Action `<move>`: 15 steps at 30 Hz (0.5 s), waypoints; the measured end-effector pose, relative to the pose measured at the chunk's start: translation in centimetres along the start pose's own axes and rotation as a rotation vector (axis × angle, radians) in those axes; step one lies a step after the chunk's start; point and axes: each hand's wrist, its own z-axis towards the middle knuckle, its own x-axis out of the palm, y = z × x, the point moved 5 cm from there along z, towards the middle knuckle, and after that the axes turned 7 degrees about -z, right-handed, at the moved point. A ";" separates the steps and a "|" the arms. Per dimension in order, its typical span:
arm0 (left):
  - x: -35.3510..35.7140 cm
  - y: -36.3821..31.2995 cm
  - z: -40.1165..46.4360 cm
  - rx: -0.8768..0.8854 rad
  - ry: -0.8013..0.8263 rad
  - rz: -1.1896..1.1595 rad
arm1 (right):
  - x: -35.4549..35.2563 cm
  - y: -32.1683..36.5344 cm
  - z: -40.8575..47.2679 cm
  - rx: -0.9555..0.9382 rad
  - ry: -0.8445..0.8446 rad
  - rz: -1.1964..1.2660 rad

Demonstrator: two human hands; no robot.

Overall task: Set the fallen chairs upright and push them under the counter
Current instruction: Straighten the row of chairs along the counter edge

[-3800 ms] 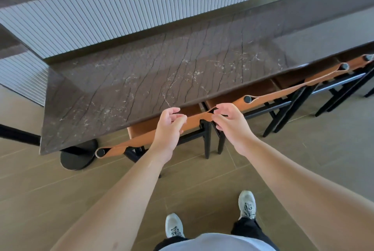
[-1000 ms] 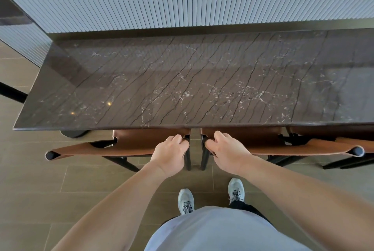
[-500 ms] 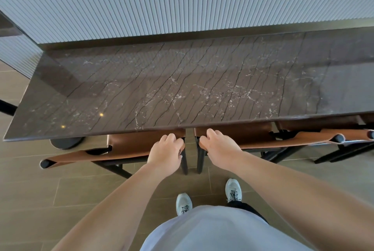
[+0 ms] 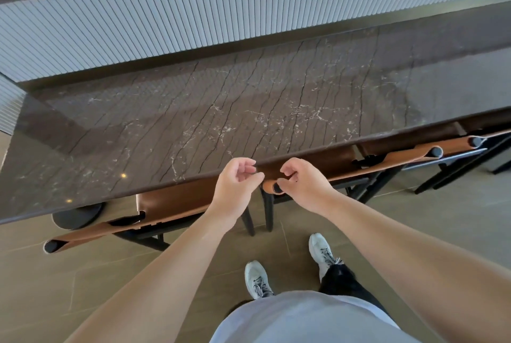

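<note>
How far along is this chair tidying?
Nearly done, it seems. The left chair, middle chair and right chair all stand upright, seats tucked under the counter. The left hand and right hand hover, loosely curled, holding nothing. No fallen chair is in view.

Head camera looks steeply down, close above the counter [image 4: 249, 110] edge and floor [image 4: 414, 232].

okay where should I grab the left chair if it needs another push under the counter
Grip the left chair by the tan top rail of its backrest, from the floor side. The rail runs along the counter edge and alone sticks out; the seat sits beneath the stone.
</note>
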 end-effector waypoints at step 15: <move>14.0 -2.7 -2.9 -0.107 -0.057 -0.257 | -11.2 -11.6 -5.1 0.245 -0.062 0.845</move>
